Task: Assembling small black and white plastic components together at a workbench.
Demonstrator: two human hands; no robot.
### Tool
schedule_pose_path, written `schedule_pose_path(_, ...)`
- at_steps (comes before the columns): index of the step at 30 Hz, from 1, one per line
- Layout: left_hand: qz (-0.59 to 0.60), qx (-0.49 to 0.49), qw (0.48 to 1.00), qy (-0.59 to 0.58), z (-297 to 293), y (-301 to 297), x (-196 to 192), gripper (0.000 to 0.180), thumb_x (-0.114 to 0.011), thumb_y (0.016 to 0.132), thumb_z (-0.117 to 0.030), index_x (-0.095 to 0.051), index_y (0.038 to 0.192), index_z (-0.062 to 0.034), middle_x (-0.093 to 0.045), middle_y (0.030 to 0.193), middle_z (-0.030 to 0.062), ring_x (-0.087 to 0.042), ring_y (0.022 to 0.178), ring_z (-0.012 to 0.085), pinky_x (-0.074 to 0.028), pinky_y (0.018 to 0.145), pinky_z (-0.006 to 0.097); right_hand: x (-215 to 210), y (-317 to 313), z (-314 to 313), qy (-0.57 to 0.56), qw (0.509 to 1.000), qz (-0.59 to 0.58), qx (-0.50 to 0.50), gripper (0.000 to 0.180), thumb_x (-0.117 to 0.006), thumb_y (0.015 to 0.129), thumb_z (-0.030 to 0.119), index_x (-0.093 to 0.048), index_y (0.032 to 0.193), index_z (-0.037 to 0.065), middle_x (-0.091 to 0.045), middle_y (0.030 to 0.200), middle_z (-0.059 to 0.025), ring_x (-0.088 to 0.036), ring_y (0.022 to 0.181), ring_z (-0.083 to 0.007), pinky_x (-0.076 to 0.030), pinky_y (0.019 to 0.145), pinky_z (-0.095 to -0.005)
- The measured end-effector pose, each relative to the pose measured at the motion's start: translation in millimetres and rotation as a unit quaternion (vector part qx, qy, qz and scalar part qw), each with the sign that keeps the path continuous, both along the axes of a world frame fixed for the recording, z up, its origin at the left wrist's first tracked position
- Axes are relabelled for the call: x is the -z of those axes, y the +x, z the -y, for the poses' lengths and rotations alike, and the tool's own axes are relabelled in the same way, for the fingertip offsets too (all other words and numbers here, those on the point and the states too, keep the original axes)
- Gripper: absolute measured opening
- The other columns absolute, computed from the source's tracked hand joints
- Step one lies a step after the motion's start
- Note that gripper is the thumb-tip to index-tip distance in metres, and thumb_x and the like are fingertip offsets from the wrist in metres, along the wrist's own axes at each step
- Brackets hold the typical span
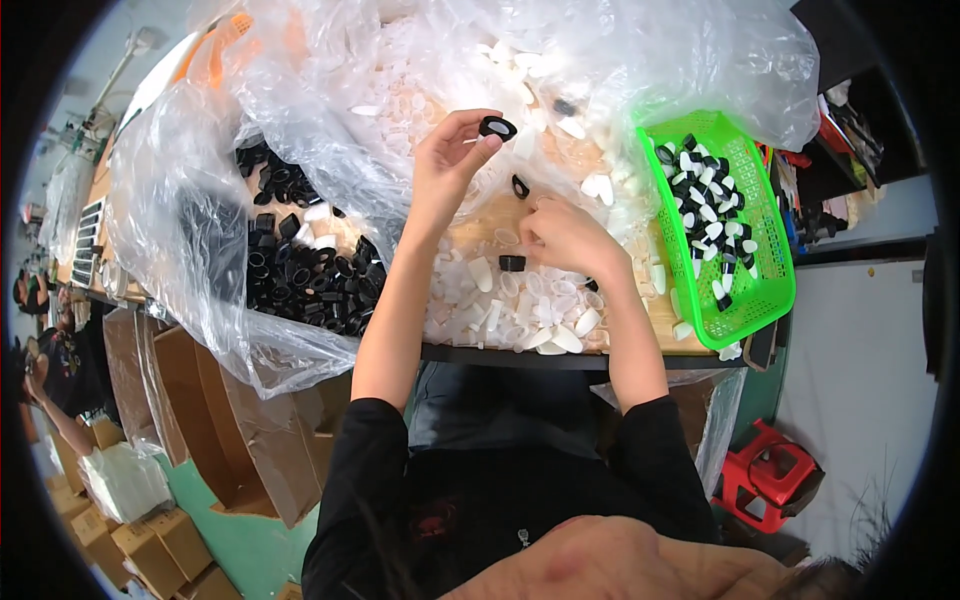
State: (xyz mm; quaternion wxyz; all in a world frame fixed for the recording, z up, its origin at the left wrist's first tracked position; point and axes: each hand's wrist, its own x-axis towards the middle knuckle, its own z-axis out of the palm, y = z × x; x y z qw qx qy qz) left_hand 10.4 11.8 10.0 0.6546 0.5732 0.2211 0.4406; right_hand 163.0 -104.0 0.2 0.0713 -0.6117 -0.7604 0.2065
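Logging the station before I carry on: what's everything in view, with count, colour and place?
oval ring: one, black with pale middle, in the left hand
loose black pieces: at least two, black, by the right hand
black parts: many, black, table's left
pale pieces: many, white and translucent, mid-table
basket: one, green, table's right
small pieces: many, black and white, in the basket
plastic sheeting: count unclear, clear, across table's left and far side
table: one, wood-coloured, beneath everything
stool: one, red, lower right
cartons: several, brown, lower left
co-worker: at least one, dark top, far left
left hand: one, bare, over the table
right hand: one, bare, mid-table
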Motion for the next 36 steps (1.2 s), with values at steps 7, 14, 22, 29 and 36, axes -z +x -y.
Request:
schedule_pose_path(7, 0.014, 0.030, 0.999, 0.033, 0, 2, 5, 0.027, -0.065, 0.089, -0.002, -0.063, 0.115, -0.0005, -0.064, 0.108, 0.0052, -0.060, 0.097, 0.0103, -0.048, 0.085, 0.025, -30, 13, -7, 0.196, 0.935, -0.263, 0.136, 0.011, -0.059, 0.087, 0.005, -0.067, 0.095, 0.003, -0.063, 0.094, -0.0090, -0.063, 0.082, -0.0216, -0.049, 0.074, -0.0306)
schedule_pose_path(14, -0.055, 0.054, 0.990, 0.122, 1, 5, 9, 0.027, -0.063, 0.090, 0.000, -0.064, 0.116, 0.0000, -0.063, 0.114, 0.0058, -0.060, 0.104, 0.0129, -0.048, 0.090, 0.027, -39, 3, -6, 0.409, 0.856, -0.240, 0.204, 0.009, -0.065, 0.085, -0.001, -0.067, 0.093, 0.001, -0.065, 0.086, -0.0067, -0.063, 0.071, -0.0170, -0.050, 0.064, -0.0268)
schedule_pose_path(22, -0.093, 0.070, 0.975, 0.187, 4, 8, 5, 0.027, -0.064, 0.087, 0.002, -0.065, 0.114, 0.0002, -0.064, 0.108, 0.0074, -0.060, 0.103, 0.0157, -0.046, 0.096, 0.031, -33, 0, -9, 0.418, 0.879, -0.189, 0.131, 0.011, -0.071, 0.081, 0.000, -0.067, 0.090, 0.002, -0.066, 0.090, -0.0066, -0.064, 0.074, -0.0162, -0.051, 0.064, -0.0275)
schedule_pose_path(29, -0.074, 0.050, 0.980, 0.176, 7, 6, 4, 0.027, -0.065, 0.085, 0.002, -0.065, 0.112, 0.0001, -0.065, 0.107, 0.0080, -0.060, 0.101, 0.0163, -0.047, 0.094, 0.031, -28, -7, -11, 0.417, 0.860, -0.239, 0.171, 0.011, -0.069, 0.080, -0.001, -0.067, 0.090, 0.001, -0.062, 0.104, -0.0076, -0.063, 0.079, -0.0175, -0.051, 0.069, -0.0286)
schedule_pose_path(36, -0.084, 0.014, 0.969, 0.233, 6, 6, 4, 0.027, -0.067, 0.084, 0.002, -0.066, 0.110, 0.0002, -0.067, 0.105, 0.0082, -0.061, 0.099, 0.0162, -0.048, 0.090, 0.030, -25, -7, -13, 0.395, 0.872, -0.245, 0.155, 0.013, -0.061, 0.082, -0.006, -0.067, 0.092, 0.001, -0.058, 0.108, -0.0075, -0.059, 0.077, -0.0165, -0.050, 0.069, -0.0271)
